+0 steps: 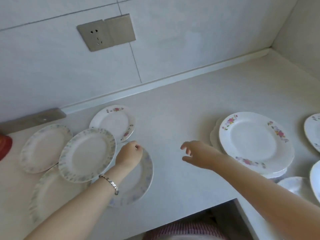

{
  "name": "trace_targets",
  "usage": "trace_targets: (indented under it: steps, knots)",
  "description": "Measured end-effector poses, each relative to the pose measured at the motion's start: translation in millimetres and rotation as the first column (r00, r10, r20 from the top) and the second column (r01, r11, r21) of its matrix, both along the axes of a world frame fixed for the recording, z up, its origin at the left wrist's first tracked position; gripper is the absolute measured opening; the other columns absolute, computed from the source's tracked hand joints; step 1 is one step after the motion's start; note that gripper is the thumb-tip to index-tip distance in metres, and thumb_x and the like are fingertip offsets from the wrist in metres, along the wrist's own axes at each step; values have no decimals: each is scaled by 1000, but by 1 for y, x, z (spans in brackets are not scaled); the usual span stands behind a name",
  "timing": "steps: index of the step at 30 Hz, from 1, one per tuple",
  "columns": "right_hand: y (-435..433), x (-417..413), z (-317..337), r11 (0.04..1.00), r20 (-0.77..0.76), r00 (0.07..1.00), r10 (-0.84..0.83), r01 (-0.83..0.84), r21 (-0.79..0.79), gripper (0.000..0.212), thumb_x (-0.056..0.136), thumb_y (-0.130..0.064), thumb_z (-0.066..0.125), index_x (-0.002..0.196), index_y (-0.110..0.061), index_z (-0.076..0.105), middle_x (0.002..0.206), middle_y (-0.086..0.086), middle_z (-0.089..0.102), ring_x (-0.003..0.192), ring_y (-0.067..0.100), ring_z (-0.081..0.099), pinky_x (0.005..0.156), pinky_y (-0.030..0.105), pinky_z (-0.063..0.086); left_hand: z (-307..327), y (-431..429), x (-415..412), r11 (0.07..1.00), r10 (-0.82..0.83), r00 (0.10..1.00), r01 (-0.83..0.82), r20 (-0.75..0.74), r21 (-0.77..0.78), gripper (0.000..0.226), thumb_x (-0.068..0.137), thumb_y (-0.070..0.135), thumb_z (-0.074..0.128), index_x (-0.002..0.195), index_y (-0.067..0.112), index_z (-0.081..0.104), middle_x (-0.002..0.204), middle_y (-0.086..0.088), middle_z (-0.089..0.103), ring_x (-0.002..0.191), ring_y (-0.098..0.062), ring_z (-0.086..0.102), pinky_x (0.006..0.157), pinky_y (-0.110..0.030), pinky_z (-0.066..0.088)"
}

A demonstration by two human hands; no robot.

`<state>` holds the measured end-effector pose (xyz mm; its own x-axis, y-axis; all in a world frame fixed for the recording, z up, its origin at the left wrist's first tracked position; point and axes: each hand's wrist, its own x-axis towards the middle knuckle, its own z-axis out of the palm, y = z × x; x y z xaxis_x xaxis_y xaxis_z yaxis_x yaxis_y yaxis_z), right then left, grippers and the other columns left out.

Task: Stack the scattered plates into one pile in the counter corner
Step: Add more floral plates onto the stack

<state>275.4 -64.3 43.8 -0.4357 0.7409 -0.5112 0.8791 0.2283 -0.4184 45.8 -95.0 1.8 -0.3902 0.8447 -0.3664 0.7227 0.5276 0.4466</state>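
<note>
Several plates lie on the white counter point(173, 118). On the left, blue-rimmed plates overlap: one at the far left point(45, 148), one on top point(86, 155), one at the front left point(50, 191). Behind them is a pink-flowered plate point(112, 122). My left hand point(129, 154) is curled over the far rim of another blue-rimmed plate point(143, 177), which lies flat. My right hand point(195, 153) hovers over bare counter with its fingers apart and nothing in it. Just to its right is a pile topped by a large flowered plate point(256, 141), resting on scalloped white plates point(213, 135).
More plates are cut off at the right edge point(313, 129), point(316, 179), point(294, 185). The counter corner point(270, 49) is at the back right. A wall socket point(105, 34) sits above the left plates. A red object point(4, 146) is at the left edge.
</note>
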Motion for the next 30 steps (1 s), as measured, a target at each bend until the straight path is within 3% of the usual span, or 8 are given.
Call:
trace_targets:
  steps: [3,6,10,15,18,24,27,30]
  knots:
    - [-15,-92,-18,999,-86,996,-20,16,-52,39,90,-34,52,126,-19,52,120,2,61,113,20,55,94,30,44,-3,-39,-76,996,85,995,-85,-46,9,23,86,16,43,70,10,59,82,-15,71,83,-34,65,72,-35,51]
    - [-29,-179,-46,944,-218,940,-262,203,-259,46,88,-35,55,127,-11,50,113,9,64,100,23,63,92,30,48,-7,-70,-140,986,167,984,-165,-56,29,24,87,15,43,65,12,52,76,-12,67,79,-33,64,73,-37,51]
    - [-47,-265,-80,526,-174,618,-767,450,-721,25,88,-26,59,93,-2,56,77,6,55,71,18,59,70,27,52,-15,-97,-204,969,249,967,-248,-60,25,21,89,16,43,76,9,58,80,-10,68,83,-32,62,73,-34,48]
    - [-55,-307,-100,264,-148,267,-952,472,-842,20,89,-3,55,109,0,55,98,14,60,87,26,60,79,32,52,-24,-111,-237,961,274,961,-275,17,40,29,92,22,37,82,5,58,79,-17,68,77,-35,62,74,-44,51]
    - [-54,-311,-100,221,-146,191,-971,475,-852,19,90,4,51,108,3,54,95,16,60,86,30,60,81,38,52,-21,-112,-240,944,314,947,-319,66,87,33,96,26,32,93,3,56,86,-20,68,81,-35,62,75,-45,50]
    - [-42,-271,-90,258,-234,110,-966,471,-844,10,88,5,53,85,-2,58,80,12,63,69,24,62,50,26,58,-7,-103,-238,800,375,903,-429,209,419,37,97,17,37,132,5,38,119,-10,48,108,-29,53,80,-31,39]
    - [-31,-230,-75,258,-289,15,-957,495,-830,10,88,3,53,85,-4,59,79,10,65,58,19,66,49,24,57,-26,-84,-237,903,310,938,-342,156,260,27,96,13,40,118,1,49,115,-14,54,107,-30,54,80,-29,38]
    - [-27,-187,-63,232,-327,-102,-939,514,-826,12,87,5,51,82,-4,59,64,6,71,50,15,69,48,24,56,-43,-60,-220,1000,7,999,-7,-31,16,18,93,19,43,87,7,54,96,-15,63,102,-34,58,79,-35,42]
